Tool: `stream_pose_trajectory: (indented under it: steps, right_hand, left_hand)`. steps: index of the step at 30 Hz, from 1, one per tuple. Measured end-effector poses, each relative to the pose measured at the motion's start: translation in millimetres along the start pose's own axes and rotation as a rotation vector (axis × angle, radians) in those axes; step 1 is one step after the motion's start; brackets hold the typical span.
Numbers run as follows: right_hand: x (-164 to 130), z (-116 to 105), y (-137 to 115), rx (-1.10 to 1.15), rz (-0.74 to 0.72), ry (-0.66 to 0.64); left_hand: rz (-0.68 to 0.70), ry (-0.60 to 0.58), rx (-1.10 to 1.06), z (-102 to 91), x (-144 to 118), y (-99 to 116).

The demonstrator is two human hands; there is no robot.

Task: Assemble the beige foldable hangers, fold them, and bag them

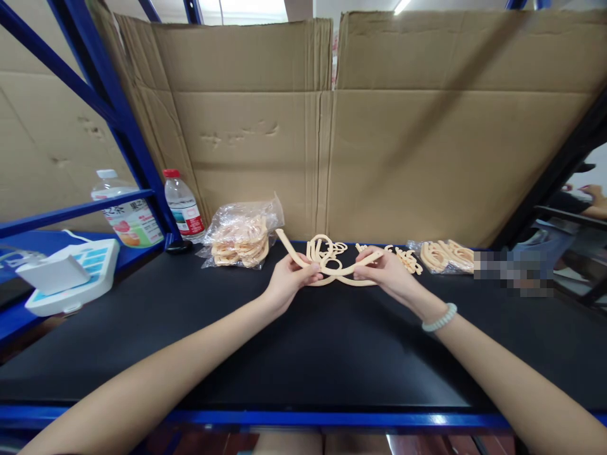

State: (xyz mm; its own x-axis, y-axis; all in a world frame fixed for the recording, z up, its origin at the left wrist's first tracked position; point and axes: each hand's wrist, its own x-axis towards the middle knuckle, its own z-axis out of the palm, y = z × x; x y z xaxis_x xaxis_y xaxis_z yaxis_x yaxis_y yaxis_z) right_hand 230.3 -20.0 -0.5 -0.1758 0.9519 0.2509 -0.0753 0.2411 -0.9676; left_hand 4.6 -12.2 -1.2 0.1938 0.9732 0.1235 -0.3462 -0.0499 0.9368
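Note:
A beige curved strip [342,272] is held up between both hands, its ends rising to the left and right. My left hand [290,277] pinches it left of its middle, thumb on the near side. Further right, my right hand [389,275] grips the same strip near its right end with thumb and fingers. Just below and behind it, another curved beige piece [355,282] shows, and I cannot tell whether the two are joined. Looped beige pieces [321,243] lie behind the hands, partly covered by them. Small curled pieces [408,260] are scattered beyond my right hand.
A clear bag of beige pieces [241,237] stands left on the black table [303,360]; another bag [448,256] lies right. A red-capped bottle [184,205], a larger bottle [128,212] and a white power strip [95,275] are left. Cardboard [251,139] walls the back.

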Motion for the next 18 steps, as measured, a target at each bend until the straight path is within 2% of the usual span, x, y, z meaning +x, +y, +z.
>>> stream_pose_trajectory:
  steps: [4,8,11,16,18]
  right_hand:
    - [8.6,-36.2,-8.8,-0.374,-0.083,-0.065]
    - [12.3,-51.1,-12.4,-0.785,-0.25,-0.103]
    - [12.4,-54.4,-17.1,-0.88,-0.259,-0.217]
    - [10.9,-58.8,-24.6,-0.968,-0.137,-0.383]
    - [10.9,-60.1,-24.1,-1.0,-0.101,-0.422]
  left_hand:
    - [-0.045,-0.046,0.047,-20.1,18.0,14.3]
    - [-0.09,-0.159,0.169,-35.6,28.3,25.2]
    - [-0.095,-0.248,0.313,-43.7,31.1,34.0]
    - [-0.061,-0.371,0.606,-52.7,33.6,46.3]
    - [0.012,-0.446,0.798,-53.6,33.7,47.7]
